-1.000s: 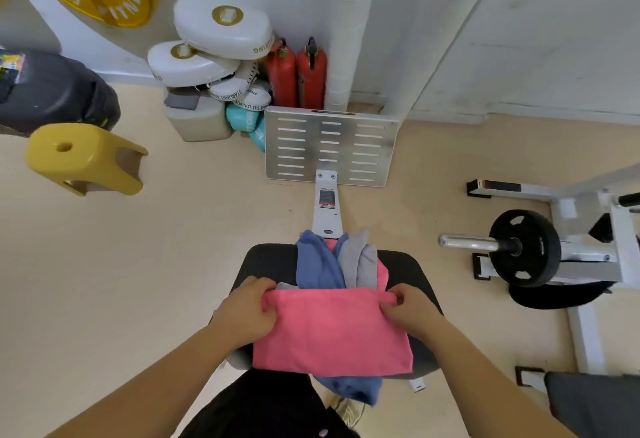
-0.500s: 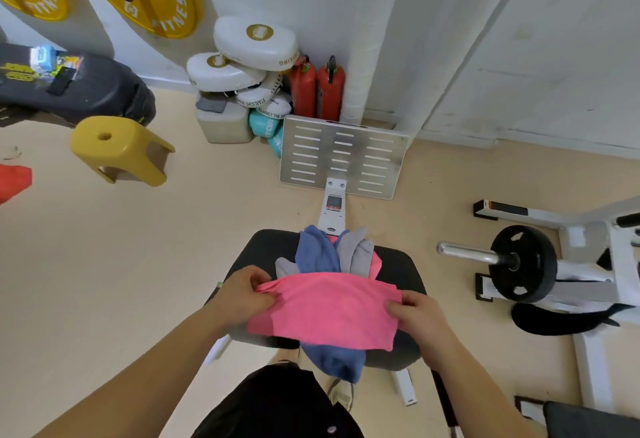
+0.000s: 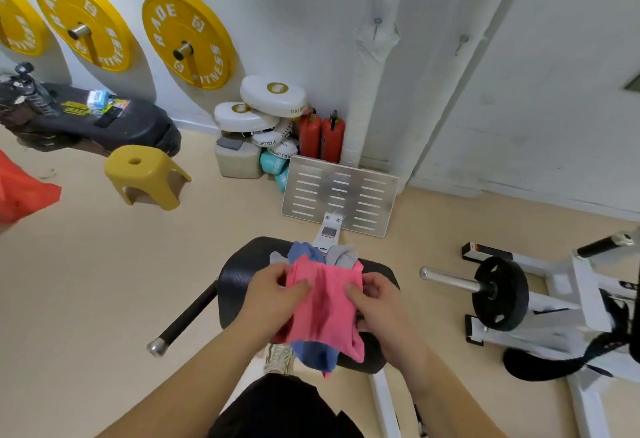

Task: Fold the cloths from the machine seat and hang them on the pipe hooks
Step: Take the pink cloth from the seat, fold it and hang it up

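Pink creased cloth (image 3: pixel 323 302) pinched in left grip (image 3: pixel 273 294) and right grip (image 3: pixel 375 299); textured black seat (image 3: pixel 239 285) beneath.

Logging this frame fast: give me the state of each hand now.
Left hand: closed, fingers gripping the left edge of the pink cloth.
Right hand: closed, fingers gripping the right edge of the same pink cloth.

yellow stool (image 3: pixel 145 174), two red extinguishers (image 3: pixel 321 138), yellow wall plates (image 3: pixel 188 37)
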Demonstrator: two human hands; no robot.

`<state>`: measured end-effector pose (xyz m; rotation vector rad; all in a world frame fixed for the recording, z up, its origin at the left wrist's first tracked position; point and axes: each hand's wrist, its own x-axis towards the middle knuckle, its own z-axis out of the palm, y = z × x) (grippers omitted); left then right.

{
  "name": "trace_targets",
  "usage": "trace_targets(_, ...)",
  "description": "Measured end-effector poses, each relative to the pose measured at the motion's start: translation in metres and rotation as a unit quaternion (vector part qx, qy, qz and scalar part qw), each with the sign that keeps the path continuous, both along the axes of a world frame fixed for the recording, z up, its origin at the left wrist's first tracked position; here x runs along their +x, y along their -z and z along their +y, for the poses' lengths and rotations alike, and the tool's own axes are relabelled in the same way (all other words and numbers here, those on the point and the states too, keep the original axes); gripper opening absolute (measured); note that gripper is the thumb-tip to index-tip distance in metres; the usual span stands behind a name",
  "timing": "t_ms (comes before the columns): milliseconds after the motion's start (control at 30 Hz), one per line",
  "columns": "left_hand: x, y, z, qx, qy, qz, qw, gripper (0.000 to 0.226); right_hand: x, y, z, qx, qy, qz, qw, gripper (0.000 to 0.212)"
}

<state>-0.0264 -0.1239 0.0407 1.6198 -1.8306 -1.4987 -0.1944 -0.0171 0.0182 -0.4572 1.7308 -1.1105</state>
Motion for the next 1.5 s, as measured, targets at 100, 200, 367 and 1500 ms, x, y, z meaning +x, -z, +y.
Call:
trace_targets(100,-0.011,-0.014,0.038,0.025,0.014,0.079,0.997,0.015,0.028,-0.011,0.001,-0.027,0.006,-0.028,0.999,0.013)
trace_targets(200,-0.003,-0.02,0.059,0.003,-0.017,0.089,0.996,0.024,0.038,-0.018,0.011,-0.04,0.0,-0.032,0.999,0.011)
trace_targets(367,0.028,-0.022,0.067,-0.031,-0.028,0.079,0.996,0.023,0.065,-0.03,0.012,-0.035,-0.067,0.024,0.997,0.015)
trace_targets(1500,0.323,-0.027,-0.217,0.018,-0.123,-0.019,0.992,0.038,0.364,-0.05,-0.263,0.027,-0.128,0.28,0.951,0.015)
